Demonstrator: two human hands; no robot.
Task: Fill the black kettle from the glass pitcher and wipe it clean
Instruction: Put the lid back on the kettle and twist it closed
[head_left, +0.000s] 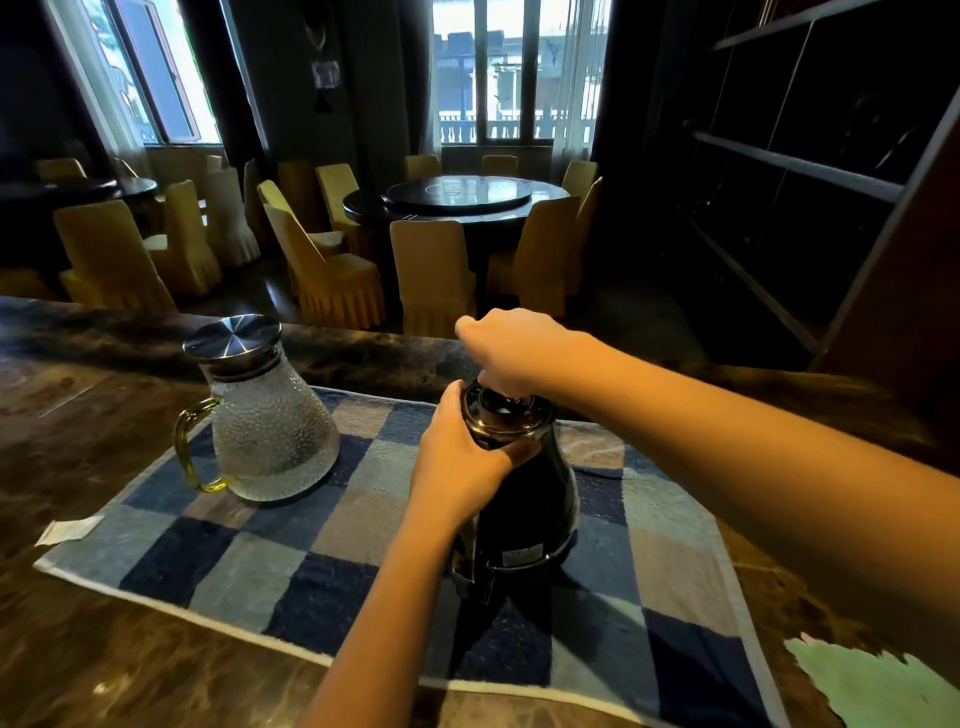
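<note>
Dim counter (78, 649); lid (500, 409) under right hand (511, 348)

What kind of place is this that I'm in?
Most likely a restaurant or banquet dining room: a big round table with a turntable on top, ringed by chairs in yellow skirted covers, seen across a dark stone-look counter.

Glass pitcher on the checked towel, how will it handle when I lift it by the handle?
The glass pitcher is probably fragile and fairly heavy, being dimpled glass. Its wide base should resist tipping. The metal lid may be loose, so it could shift when tilted.
</note>
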